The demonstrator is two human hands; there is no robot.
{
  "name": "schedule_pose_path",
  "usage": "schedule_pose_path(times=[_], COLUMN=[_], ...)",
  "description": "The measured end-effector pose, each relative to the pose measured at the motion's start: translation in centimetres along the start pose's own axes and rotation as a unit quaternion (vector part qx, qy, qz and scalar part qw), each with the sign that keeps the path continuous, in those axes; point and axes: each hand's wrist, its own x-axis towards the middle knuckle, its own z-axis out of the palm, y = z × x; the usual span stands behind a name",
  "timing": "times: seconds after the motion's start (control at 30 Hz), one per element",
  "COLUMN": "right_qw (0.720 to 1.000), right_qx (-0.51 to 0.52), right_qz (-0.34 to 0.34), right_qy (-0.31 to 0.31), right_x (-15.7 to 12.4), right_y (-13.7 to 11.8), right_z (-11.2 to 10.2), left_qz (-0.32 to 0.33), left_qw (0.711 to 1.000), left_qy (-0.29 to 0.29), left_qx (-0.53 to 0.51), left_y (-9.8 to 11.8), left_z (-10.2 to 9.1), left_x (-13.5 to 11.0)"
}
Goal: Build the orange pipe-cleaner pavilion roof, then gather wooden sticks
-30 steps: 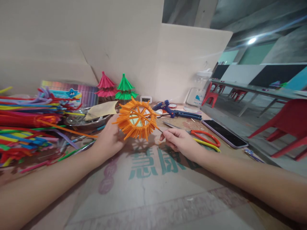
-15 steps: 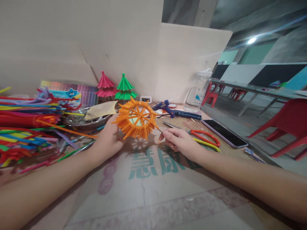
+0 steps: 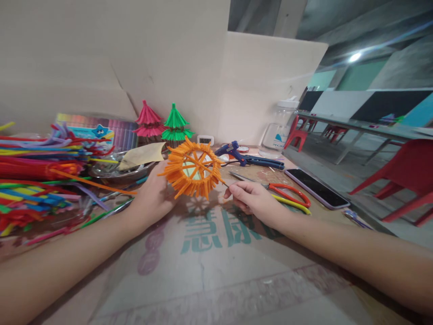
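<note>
An orange pipe-cleaner ring [image 3: 176, 174] with spokes across its middle and a fringe of short pieces is held above the cardboard. Behind its left side is my left hand [image 3: 157, 194], closed on it, with the fingertips hidden by the fringe. My right hand [image 3: 245, 196] pinches a thin dark stick [image 3: 225, 183] whose tip reaches the ring's right edge. Just beyond that hand lie scissors [image 3: 291, 194] with one red and one yellow handle. A red pipe-cleaner tree [image 3: 148, 119] and a green one [image 3: 176, 126] stand behind the ring.
Bundles of coloured pipe cleaners [image 3: 37, 171] and a marker set [image 3: 98, 131] fill the left. A blue glue gun [image 3: 233, 152], a water bottle [image 3: 277, 128] and a phone [image 3: 316, 188] sit at the back and right. Printed cardboard [image 3: 209, 280] covers the table.
Both hands hold nearly the same place. The orange ring has shifted only very slightly; everything else looks unchanged.
</note>
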Motion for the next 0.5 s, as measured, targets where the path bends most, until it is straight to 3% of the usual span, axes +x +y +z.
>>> schedule_pose_path(times=[0.5], right_qw=[1.0], right_qx=[0.003], right_qz=[-0.001], right_qy=[0.006], right_x=[0.12], right_y=[0.16], right_z=[0.05], left_qz=[0.012], left_qw=[1.0], left_qy=[0.003], left_qx=[-0.009], left_y=[0.13], left_z=[-0.1], left_x=[0.23])
